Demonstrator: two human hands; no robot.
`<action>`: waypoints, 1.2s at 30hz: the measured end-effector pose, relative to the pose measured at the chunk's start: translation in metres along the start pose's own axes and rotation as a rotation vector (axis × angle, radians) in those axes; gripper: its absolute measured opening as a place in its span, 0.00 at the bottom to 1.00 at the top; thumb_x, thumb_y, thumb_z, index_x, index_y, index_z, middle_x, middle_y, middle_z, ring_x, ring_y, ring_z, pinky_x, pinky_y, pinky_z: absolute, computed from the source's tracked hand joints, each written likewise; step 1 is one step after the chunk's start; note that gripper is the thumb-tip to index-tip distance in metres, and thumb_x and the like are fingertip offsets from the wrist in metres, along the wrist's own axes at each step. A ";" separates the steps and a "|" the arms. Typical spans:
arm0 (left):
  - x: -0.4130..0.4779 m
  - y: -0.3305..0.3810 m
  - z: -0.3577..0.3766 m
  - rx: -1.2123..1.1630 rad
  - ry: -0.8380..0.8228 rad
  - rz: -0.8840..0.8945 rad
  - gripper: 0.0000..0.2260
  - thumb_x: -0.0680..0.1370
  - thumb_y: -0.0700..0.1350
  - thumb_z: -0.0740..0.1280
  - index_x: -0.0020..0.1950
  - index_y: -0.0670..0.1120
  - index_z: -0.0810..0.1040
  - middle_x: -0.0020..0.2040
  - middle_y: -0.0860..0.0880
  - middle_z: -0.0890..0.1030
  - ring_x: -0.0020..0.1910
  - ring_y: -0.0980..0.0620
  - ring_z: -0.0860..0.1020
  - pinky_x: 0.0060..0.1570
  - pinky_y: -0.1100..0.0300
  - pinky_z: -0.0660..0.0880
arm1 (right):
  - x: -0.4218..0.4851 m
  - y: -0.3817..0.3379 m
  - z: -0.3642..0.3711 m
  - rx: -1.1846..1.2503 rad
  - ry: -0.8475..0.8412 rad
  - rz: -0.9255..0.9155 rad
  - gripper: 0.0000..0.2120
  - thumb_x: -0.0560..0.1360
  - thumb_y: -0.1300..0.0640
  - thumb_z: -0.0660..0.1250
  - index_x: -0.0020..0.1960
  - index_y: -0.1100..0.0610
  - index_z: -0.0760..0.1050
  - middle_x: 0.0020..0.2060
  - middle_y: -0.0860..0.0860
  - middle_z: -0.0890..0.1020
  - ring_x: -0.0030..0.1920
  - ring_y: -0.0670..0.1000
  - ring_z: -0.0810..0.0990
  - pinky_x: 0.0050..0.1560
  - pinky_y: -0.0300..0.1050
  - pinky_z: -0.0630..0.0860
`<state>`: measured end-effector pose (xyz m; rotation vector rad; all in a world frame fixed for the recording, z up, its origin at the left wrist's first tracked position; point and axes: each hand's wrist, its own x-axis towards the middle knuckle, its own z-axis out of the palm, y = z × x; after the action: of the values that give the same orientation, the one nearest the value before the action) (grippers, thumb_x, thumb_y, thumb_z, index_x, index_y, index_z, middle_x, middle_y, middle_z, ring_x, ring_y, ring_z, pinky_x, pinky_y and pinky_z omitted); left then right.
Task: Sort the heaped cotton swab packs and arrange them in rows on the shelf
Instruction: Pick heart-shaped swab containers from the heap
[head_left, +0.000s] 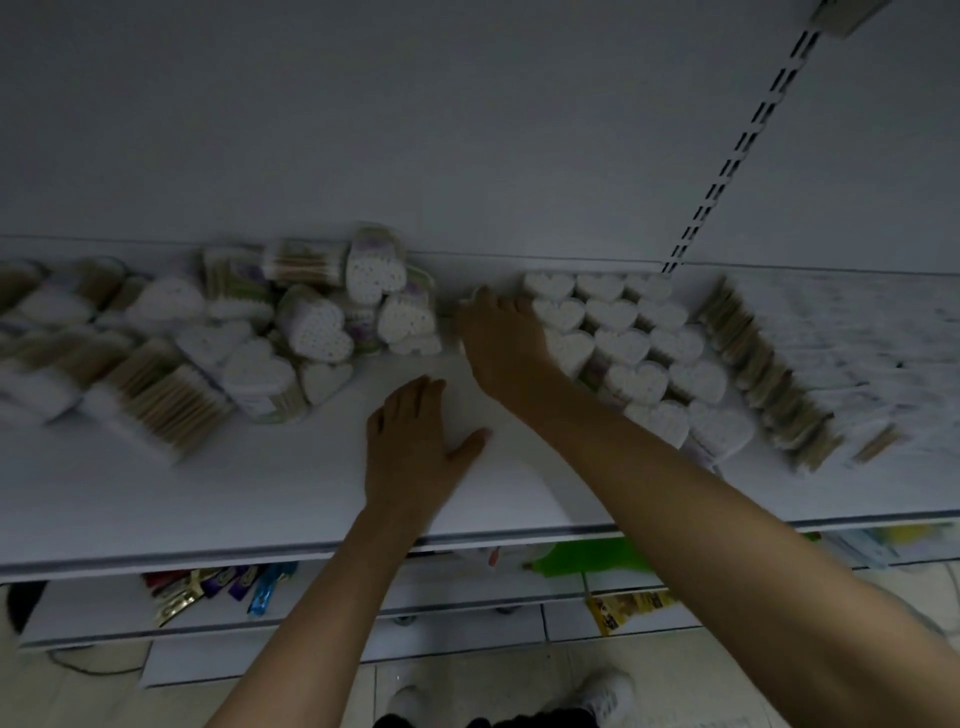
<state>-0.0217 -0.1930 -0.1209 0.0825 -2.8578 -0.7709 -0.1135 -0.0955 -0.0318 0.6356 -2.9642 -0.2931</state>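
Two bare hands are seen over a white shelf (260, 499) in dim light. The left hand (410, 447) is laid flat, palm down, on a bare stretch of the shelf, with fingers extended close together and the thumb spread to the right; nothing is held in it. The right hand (501, 343) is reached further back, palm down, with its fingers (485, 304) loosely extended toward the rear wall; its right edge is pressed against, or lies just beside, the left side of the arranged rows. Whether a pack is gripped beneath it cannot be told.

Heaped packs (311, 322): heart-shaped cotton swab packs, tumbled at mixed angles, some upright and some on their sides, are found left of both hands, just apart from the right hand's fingertips.

Arranged rows (634, 348): heart-shaped packs are set upright, swab tips upward, in close diagonal rows immediately right of the right hand and partly hidden by its forearm.

Rectangular swab packs (156, 395) with wooden sticks showing are lain at far left; a similar lined-up batch (769, 374) is placed right of the rows.

A slotted upright rail (737, 156) is fixed to the back wall. Coloured goods (218, 587) are glimpsed on a lower shelf.
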 end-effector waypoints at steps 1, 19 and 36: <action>0.001 0.001 0.000 -0.017 0.008 -0.010 0.39 0.71 0.68 0.58 0.75 0.45 0.64 0.73 0.45 0.68 0.71 0.46 0.65 0.69 0.51 0.58 | 0.006 0.000 -0.001 -0.035 -0.045 0.005 0.23 0.73 0.61 0.67 0.67 0.58 0.68 0.65 0.58 0.69 0.63 0.58 0.71 0.61 0.51 0.68; -0.018 0.009 -0.019 -0.646 -0.114 0.036 0.34 0.64 0.62 0.76 0.65 0.62 0.63 0.55 0.63 0.74 0.53 0.64 0.74 0.49 0.79 0.68 | -0.114 0.001 0.001 0.808 0.068 0.220 0.17 0.80 0.50 0.60 0.68 0.48 0.70 0.60 0.51 0.78 0.56 0.50 0.77 0.50 0.42 0.73; -0.012 0.059 0.017 -0.498 -0.115 0.159 0.26 0.72 0.55 0.72 0.64 0.44 0.71 0.58 0.46 0.79 0.54 0.47 0.77 0.53 0.54 0.75 | -0.145 0.013 0.033 0.224 0.475 0.224 0.17 0.72 0.57 0.59 0.56 0.57 0.80 0.53 0.54 0.83 0.54 0.56 0.80 0.52 0.48 0.65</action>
<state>-0.0138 -0.1325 -0.1075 -0.2591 -2.6354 -1.4564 0.0085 -0.0184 -0.0691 0.3263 -2.5858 0.1869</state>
